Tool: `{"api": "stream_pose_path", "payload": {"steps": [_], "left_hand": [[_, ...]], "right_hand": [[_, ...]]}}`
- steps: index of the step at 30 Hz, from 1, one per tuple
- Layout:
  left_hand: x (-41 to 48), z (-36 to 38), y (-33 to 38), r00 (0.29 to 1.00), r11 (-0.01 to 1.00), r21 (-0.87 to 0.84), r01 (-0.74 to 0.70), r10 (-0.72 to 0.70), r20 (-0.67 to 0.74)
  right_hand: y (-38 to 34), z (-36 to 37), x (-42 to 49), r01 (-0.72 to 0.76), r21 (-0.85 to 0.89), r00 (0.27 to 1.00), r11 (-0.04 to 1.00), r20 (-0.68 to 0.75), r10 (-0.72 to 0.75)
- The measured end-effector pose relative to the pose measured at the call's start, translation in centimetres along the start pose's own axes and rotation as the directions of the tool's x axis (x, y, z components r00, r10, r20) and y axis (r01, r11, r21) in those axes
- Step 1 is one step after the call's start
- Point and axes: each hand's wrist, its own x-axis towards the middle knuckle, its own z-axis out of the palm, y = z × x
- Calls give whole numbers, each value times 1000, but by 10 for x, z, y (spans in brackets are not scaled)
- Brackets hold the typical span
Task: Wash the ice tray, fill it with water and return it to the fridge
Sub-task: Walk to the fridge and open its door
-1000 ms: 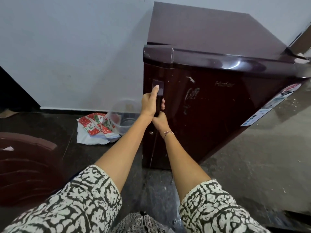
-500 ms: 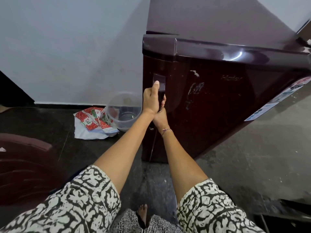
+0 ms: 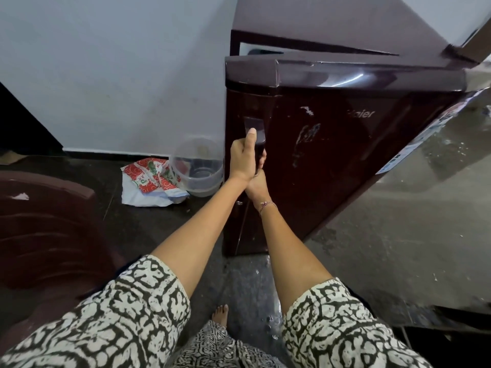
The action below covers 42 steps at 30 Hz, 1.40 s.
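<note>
A small maroon fridge (image 3: 345,155) stands against the white wall. Its door is ajar, with a narrow gap showing at the top left (image 3: 260,50). My left hand (image 3: 243,160) grips the door handle (image 3: 253,128), thumb pointing up along it. My right hand (image 3: 256,187) grips the same handle just below, partly hidden behind the left wrist. The ice tray is not in view.
A clear plastic tub (image 3: 198,168) and a crumpled red-and-white bag (image 3: 151,181) lie on the dark floor left of the fridge. A maroon plastic chair (image 3: 45,229) stands at the left. A grey counter surface (image 3: 411,221) lies to the right. My bare foot (image 3: 221,314) is below.
The fridge door has swung out towards me, opening a gap at its top. Both hands stay on the handle.
</note>
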Motion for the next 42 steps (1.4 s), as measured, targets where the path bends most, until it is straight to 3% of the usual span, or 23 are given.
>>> {"api": "stream_pose_path", "payload": {"steps": [7, 12, 18, 21, 24, 28, 32, 34, 37, 42], "left_hand": [[-68, 8, 6, 998, 999, 46, 10, -13, 63], [-119, 16, 10, 996, 964, 265, -16, -9, 92], [-193, 39, 21, 949, 788, 606, -110, 265, -172], [-218, 48, 28, 872, 587, 792, -168, 463, -158], [-232, 51, 32, 790, 510, 820, -261, 601, -123], [-238, 51, 35, 720, 529, 792, -305, 672, -172], [-240, 58, 43, 760, 617, 664, -423, 641, -111], [-245, 62, 46, 789, 682, 589, -434, 603, -117], [-251, 67, 46, 768, 699, 567, -436, 617, -170], [-263, 72, 43, 764, 706, 544, -454, 623, -171]], "right_hand": [[18, -23, -62, 36, -48, 999, 998, -38, -38], [28, -48, -116, 38, -78, 992, 996, -117, -47], [42, -79, -161, 22, -183, 977, 983, -204, -60], [44, -92, -183, 42, -197, 967, 979, -237, -89], [46, -101, -201, 126, -228, 930, 966, -310, -195], [26, -109, -221, 295, -272, 839, 916, -385, -385], [-13, -122, -238, 454, -397, 673, 797, -434, -600], [-25, -129, -248, 465, -496, 652, 733, -369, -663], [-42, -131, -261, 418, -629, 647, 656, -301, -701], [-96, -122, -274, 433, -755, 506, 493, -249, -826]]}}
